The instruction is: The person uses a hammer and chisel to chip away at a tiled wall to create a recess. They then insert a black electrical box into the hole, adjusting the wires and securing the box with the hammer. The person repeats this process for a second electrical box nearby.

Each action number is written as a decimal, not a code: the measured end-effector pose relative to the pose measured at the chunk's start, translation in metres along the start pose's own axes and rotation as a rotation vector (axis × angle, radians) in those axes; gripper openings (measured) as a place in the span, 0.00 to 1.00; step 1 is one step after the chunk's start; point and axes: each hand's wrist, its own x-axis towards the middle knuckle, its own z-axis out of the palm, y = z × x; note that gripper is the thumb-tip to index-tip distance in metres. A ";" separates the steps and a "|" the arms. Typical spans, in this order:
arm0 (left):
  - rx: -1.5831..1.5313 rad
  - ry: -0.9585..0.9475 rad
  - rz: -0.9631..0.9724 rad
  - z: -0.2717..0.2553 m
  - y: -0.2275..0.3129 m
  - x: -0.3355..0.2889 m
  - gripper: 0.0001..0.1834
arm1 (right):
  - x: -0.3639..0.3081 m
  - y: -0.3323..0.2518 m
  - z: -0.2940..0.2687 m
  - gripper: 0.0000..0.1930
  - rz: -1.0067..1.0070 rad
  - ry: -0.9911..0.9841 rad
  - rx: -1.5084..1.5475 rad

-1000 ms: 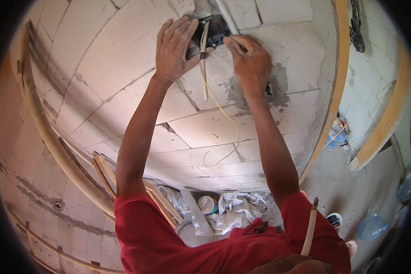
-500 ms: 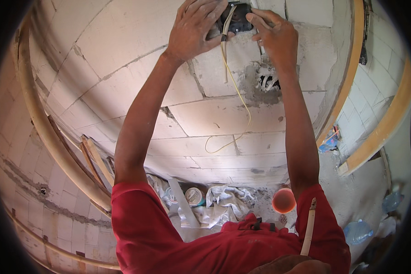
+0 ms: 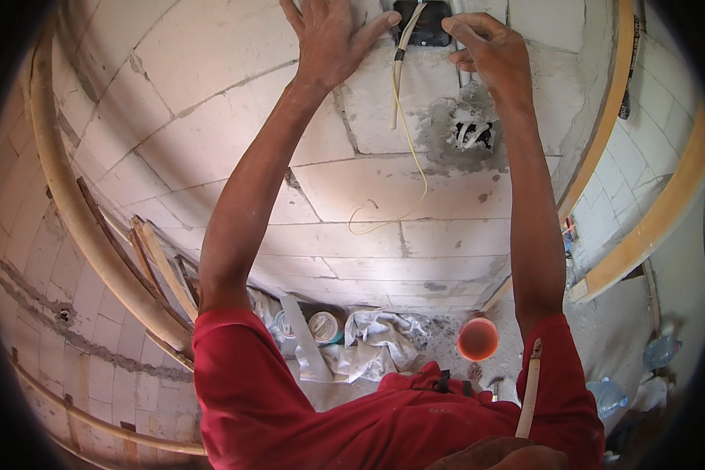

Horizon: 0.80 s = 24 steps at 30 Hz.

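At the far left a round wooden pole slants downward, with timber strips leaning near its lower end. Next, on the floor, lie a pale flat strip, a round tub just beside it, and a crumpled white sheet. Above them the left hand is at the wall, fingers spread apart, some cut off by the upper edge, its thumb just beside the black box. That box is set into the wall of pale blocks, between the two hands. A pale cable hangs across its front, hiding part of it, and a thin yellow wire loops below. Lower right, a rough hole shows wire ends; an orange bucket stands on the floor. The right hand is curled at the box's right edge, thumb and forefinger close together; whether they grip anything I cannot tell. Farther right are a wooden post, a clear bottle and a plank
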 end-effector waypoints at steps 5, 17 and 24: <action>0.004 -0.003 -0.001 -0.001 0.001 -0.001 0.42 | 0.003 0.000 0.002 0.14 0.004 0.005 0.146; -0.040 0.048 0.085 -0.007 0.036 0.000 0.12 | 0.011 -0.001 -0.003 0.13 0.030 -0.095 0.055; -0.020 0.049 0.054 -0.002 0.038 0.008 0.10 | 0.007 0.009 -0.026 0.15 -0.285 -0.043 -0.310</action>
